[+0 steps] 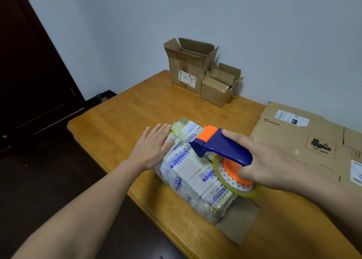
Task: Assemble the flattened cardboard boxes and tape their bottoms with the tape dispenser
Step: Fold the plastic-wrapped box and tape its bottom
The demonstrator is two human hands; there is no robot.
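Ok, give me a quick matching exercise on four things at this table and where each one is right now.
1 tape dispenser
2 flattened cardboard box
3 tall open box
4 left hand

A lies flat at the table's right side
B gripped by the right hand
C stands at the far edge, by the wall
D rests flat on the taped box

Pairs: 1-B, 2-A, 3-C, 4-D

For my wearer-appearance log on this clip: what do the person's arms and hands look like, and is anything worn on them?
Everything in view is bare. The left hand and right hand wear no gloves, and no rings show on the fingers in view. The left forearm and right forearm are uncovered to the frame's edge: no sleeves, watch, bracelet or wristband.
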